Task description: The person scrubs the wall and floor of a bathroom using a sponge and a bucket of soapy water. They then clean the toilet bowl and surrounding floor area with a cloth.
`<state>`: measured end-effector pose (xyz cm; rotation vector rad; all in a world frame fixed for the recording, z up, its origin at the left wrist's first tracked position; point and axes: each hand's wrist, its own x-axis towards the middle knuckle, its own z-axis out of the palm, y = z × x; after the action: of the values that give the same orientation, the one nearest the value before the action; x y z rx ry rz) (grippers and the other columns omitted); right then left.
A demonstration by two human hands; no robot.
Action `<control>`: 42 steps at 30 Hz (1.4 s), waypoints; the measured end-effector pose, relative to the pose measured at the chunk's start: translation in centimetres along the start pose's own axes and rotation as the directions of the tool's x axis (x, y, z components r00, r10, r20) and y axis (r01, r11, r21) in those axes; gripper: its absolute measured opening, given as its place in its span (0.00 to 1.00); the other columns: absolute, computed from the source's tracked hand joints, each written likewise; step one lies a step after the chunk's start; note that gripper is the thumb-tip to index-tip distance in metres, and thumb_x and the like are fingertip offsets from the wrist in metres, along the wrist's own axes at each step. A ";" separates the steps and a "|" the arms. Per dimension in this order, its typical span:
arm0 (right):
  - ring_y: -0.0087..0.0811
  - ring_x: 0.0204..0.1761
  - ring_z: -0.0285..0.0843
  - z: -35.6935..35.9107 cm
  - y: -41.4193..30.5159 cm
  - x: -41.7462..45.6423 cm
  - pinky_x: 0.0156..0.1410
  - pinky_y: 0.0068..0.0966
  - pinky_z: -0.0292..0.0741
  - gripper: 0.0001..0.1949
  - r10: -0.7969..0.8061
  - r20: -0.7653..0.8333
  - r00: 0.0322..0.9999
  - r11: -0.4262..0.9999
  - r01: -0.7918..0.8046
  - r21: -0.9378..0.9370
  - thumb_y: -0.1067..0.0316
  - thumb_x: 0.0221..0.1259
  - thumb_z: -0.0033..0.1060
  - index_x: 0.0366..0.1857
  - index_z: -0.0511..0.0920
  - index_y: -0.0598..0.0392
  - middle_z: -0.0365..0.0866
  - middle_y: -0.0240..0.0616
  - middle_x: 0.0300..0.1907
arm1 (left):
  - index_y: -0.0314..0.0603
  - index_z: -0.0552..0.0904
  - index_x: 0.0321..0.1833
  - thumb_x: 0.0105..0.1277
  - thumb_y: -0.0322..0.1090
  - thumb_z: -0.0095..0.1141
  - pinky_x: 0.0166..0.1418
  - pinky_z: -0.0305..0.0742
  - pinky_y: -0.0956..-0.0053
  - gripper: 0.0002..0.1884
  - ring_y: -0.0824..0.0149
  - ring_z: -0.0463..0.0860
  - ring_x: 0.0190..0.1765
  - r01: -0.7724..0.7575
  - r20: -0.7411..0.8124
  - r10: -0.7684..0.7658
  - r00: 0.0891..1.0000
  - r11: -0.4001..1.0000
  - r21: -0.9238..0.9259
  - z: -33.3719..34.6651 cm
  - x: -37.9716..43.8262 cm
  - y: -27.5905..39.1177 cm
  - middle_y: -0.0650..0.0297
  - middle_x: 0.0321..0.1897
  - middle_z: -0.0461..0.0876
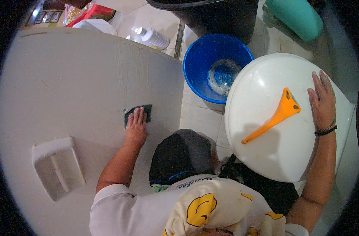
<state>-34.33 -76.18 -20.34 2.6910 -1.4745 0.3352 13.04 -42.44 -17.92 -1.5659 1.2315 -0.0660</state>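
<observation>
My left hand [136,125] presses a dark green scouring pad [148,113] flat against a pale wall [88,88], fingers laid over the pad. Faint wet streaks run along the wall beyond the pad. My right hand [323,98] rests with fingers slightly spread on the closed white toilet lid [256,97], near its hinge side, holding nothing. Between that hand and the lid's rounded front lies an orange plastic tool with a long handle [274,119]. A blue plastic bucket [194,79] with sudsy water stands beside the lid.
A recessed toilet-paper holder [39,150] sits in the wall at lower left. Beyond the bucket stands a large black container [220,20], with a teal plastic vessel [303,23] farther right. White plastic bottles [157,38] lie past the wall's edge, near a red bag [104,13].
</observation>
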 end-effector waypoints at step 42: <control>0.41 0.64 0.58 0.7 0.9 1.1 0.67 0.32 0.56 0.21 -0.052 -0.058 0.997 0.997 0.048 -0.064 0.62 0.60 0.49 0.59 0.67 0.45 0.63 0.43 0.62 | 0.44 0.52 0.69 0.51 0.63 0.51 0.70 0.35 0.50 0.46 0.56 0.43 0.72 0.091 -0.146 -0.071 0.987 0.987 0.133 -7.5 20.0 -3.3 0.61 0.71 0.46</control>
<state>-34.40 -77.63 -20.80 2.6397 -1.3753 0.3566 19.90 -62.31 -22.92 -1.5094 1.2444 -0.3142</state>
